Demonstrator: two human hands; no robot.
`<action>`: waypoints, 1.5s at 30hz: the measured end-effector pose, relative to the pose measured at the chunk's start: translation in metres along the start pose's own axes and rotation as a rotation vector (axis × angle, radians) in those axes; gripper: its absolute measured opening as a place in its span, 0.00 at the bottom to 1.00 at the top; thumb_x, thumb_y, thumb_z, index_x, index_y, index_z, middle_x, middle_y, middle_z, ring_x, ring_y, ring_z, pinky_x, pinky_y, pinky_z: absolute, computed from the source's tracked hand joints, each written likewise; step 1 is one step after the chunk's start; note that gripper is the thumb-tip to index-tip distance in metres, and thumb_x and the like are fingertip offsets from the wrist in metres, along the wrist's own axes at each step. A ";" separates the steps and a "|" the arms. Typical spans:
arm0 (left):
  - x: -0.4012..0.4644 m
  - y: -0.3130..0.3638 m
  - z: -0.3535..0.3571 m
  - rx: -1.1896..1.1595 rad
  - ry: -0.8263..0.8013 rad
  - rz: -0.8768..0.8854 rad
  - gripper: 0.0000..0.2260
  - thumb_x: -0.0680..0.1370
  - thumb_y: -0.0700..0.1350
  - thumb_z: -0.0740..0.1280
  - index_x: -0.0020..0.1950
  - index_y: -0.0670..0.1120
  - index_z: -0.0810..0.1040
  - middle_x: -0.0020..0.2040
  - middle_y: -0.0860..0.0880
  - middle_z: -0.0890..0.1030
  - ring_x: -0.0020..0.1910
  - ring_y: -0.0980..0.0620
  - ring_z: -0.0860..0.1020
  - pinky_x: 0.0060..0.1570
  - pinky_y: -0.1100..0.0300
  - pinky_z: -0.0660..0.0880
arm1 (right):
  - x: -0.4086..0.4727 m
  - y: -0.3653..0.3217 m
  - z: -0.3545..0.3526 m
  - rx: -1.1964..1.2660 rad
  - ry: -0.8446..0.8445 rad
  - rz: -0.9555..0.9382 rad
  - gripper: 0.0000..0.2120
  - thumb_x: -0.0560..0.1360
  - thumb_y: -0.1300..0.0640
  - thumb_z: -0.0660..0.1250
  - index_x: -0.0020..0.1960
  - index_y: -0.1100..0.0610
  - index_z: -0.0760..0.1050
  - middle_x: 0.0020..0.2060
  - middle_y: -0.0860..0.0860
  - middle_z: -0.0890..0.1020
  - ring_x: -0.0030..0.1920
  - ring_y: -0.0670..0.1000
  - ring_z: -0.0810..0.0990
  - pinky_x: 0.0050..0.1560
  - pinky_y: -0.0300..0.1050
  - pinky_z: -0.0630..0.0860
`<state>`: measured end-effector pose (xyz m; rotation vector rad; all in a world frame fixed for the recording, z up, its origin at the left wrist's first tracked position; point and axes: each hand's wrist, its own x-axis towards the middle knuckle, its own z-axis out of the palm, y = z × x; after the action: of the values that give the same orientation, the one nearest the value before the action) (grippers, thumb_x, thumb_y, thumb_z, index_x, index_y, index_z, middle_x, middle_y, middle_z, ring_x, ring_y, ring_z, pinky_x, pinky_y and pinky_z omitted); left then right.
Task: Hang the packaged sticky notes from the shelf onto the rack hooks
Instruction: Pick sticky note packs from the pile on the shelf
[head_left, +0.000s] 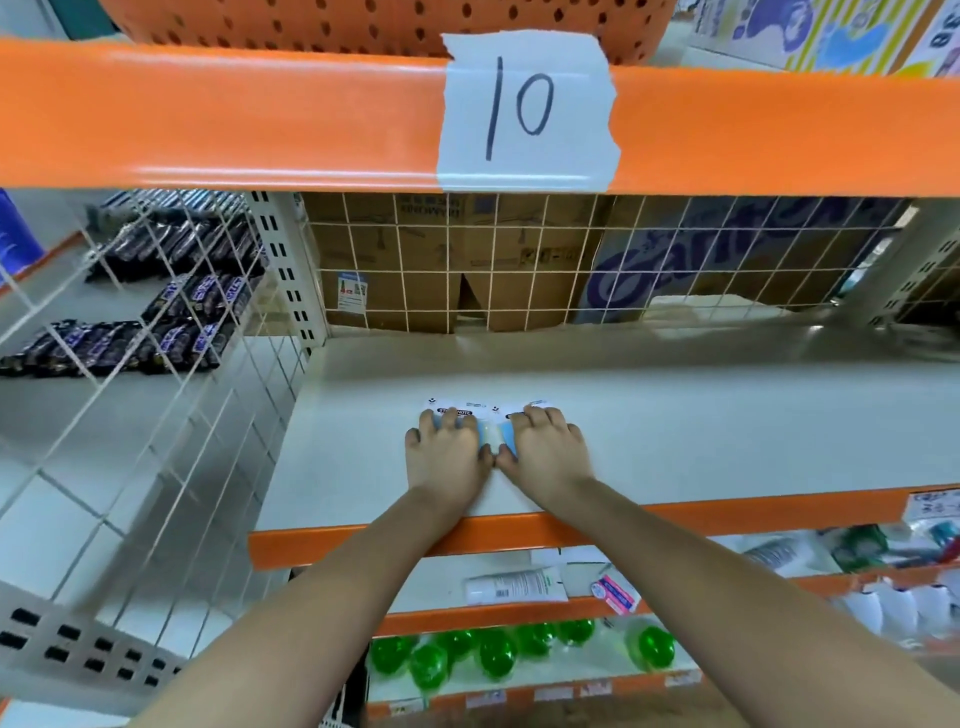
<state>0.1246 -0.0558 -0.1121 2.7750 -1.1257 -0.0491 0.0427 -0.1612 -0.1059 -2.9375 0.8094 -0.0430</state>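
Orange-edged store shelving fills my view, with a taped paper label (527, 106) reading 10 on the upper beam (260, 119). Behind the pale shelf (701, 431) a white wire grid (519, 260) fronts cardboard boxes (441, 260); dark packets (171, 312) lie off to the left, green bottles (498, 652) below. Two sticky-note packs lie side by side mid-shelf. My left hand (447, 454) grips the left pack (457, 415), my right hand (545, 449) the right pack (511, 436); fingers cover most of both.
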 end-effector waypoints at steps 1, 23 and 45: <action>0.000 0.000 0.000 -0.011 0.006 0.004 0.21 0.79 0.54 0.57 0.69 0.46 0.68 0.70 0.47 0.68 0.70 0.42 0.60 0.64 0.50 0.62 | 0.000 0.001 -0.001 -0.012 0.006 -0.006 0.24 0.77 0.45 0.57 0.69 0.56 0.67 0.68 0.54 0.70 0.69 0.55 0.64 0.64 0.50 0.65; 0.023 0.159 -0.010 -0.164 0.268 0.443 0.20 0.75 0.48 0.67 0.66 0.42 0.74 0.65 0.42 0.75 0.68 0.39 0.67 0.62 0.47 0.67 | -0.069 0.169 -0.059 -0.017 0.391 0.230 0.24 0.75 0.49 0.64 0.68 0.59 0.71 0.64 0.55 0.75 0.68 0.56 0.69 0.65 0.52 0.69; -0.043 0.579 0.012 -0.239 0.298 0.843 0.19 0.68 0.47 0.73 0.57 0.43 0.79 0.57 0.43 0.79 0.60 0.39 0.75 0.48 0.45 0.73 | -0.280 0.513 -0.118 -0.084 0.563 0.597 0.22 0.77 0.48 0.61 0.64 0.61 0.73 0.60 0.55 0.77 0.65 0.58 0.72 0.61 0.54 0.70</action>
<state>-0.3074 -0.4376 -0.0399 1.8363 -1.9201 0.2877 -0.4649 -0.4662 -0.0391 -2.6330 1.7562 -0.8253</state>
